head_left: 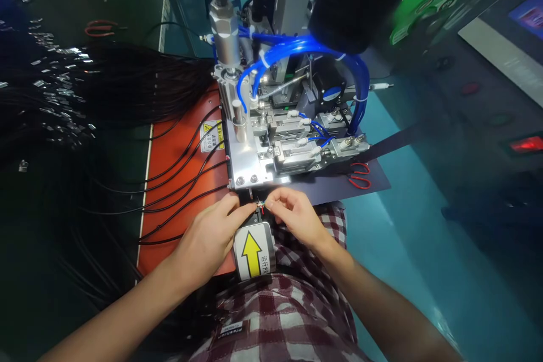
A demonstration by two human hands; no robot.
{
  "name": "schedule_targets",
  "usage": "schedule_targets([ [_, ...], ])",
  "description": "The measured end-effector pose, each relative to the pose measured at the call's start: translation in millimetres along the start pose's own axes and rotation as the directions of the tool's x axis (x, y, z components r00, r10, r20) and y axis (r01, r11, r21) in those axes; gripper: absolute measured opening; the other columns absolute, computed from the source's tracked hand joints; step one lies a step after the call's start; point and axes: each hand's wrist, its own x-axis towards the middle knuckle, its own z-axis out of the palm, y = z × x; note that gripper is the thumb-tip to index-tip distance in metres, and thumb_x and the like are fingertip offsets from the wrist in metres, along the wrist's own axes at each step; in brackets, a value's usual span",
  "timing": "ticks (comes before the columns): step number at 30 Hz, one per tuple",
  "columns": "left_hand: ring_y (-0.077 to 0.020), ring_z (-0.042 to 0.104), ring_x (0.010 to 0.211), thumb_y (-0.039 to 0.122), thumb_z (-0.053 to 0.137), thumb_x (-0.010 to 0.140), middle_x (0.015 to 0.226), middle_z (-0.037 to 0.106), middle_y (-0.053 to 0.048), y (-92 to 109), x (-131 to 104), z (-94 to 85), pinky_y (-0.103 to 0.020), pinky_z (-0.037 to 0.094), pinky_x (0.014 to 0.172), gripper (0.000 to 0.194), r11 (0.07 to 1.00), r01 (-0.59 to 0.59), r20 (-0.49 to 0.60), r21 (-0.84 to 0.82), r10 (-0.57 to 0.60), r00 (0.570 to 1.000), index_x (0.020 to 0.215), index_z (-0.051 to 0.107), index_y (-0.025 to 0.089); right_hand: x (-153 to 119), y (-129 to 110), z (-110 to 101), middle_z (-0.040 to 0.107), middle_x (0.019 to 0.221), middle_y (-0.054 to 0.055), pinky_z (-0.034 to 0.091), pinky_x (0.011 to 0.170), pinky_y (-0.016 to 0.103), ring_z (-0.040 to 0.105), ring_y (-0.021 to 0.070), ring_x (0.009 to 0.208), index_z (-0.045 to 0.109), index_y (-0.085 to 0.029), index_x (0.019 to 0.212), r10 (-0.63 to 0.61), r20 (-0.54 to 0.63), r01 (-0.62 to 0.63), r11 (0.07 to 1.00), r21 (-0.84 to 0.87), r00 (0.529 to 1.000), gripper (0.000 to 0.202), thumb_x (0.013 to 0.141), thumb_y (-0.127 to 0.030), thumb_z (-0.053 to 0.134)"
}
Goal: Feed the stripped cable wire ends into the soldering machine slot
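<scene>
My left hand point(210, 232) and my right hand point(294, 216) meet at the front edge of a metal pneumatic machine point(292, 141). Between their fingertips is a small cable end with thin coloured wires point(261, 203), a red one among them. The left thumb presses on it from the left, with the index finger bent close by. My right thumb and forefinger pinch the wires from the right. Fingers partly hide the cable end. Just below the hands is a white guide plate with a yellow arrow point(251, 253).
Black cables point(190, 155) cross the orange-red machine base point(169, 198) from a large bundle point(127, 85) with shiny metal ends. Red-handled scissors point(360, 175) lie on the dark plate at right. Red-handled pliers point(102, 28) lie at upper left. Blue air hoses point(297, 44) arch above the machine.
</scene>
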Motion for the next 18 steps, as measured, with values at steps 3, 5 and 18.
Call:
schedule_targets([
  [3, -0.018, 0.057, 0.068, 0.009, 0.038, 0.088, 0.083, 0.055, -0.007, 0.3, -0.3, 0.2, -0.028, 0.049, 0.058, 0.033, 1.0, 0.005, -0.005, 0.0, -0.005, 1.0, 0.11, 0.062, 0.012, 0.3, 0.9, 0.2, 0.046, 0.054, -0.005, 0.031, 0.046, 0.023, 0.04, 0.0096, 0.048, 0.056, -0.016, 0.068, 0.001, 0.001, -0.001, 1.0, -0.003, 1.0, 0.018, 0.077, -0.031, 0.061],
  [5, -0.0182, 0.057, 0.068, 0.009, 0.038, 0.088, 0.083, 0.055, -0.007, 1.0, -0.6, -0.2, -0.028, 0.049, 0.058, 0.033, 1.0, 0.011, 0.0, 0.004, -0.011, 1.0, 0.11, 0.062, 0.012, 0.1, 1.7, 0.3, 0.045, 0.054, -0.005, 0.031, 0.046, 0.023, 0.04, 0.0098, 0.048, 0.056, -0.016, 0.068, 0.001, 0.0, -0.001, 1.0, -0.006, 1.0, 0.018, 0.077, -0.031, 0.06],
  [18, -0.0174, 0.051, 0.061, 0.012, 0.032, 0.092, 0.077, 0.054, -0.006, 2.4, 0.5, 2.3, -0.027, 0.044, 0.052, 0.035, 0.969, -0.104, -0.027, 0.226, 0.113, 0.993, 0.11, 0.062, 0.01, -2.6, 7.1, 5.7, 0.047, 0.056, -0.005, 0.032, 0.047, 0.022, 0.041, 0.0105, 0.05, 0.054, -0.018, 0.067, -0.004, -0.085, -0.012, 0.982, -0.19, 0.996, 0.014, 0.078, -0.026, 0.055],
])
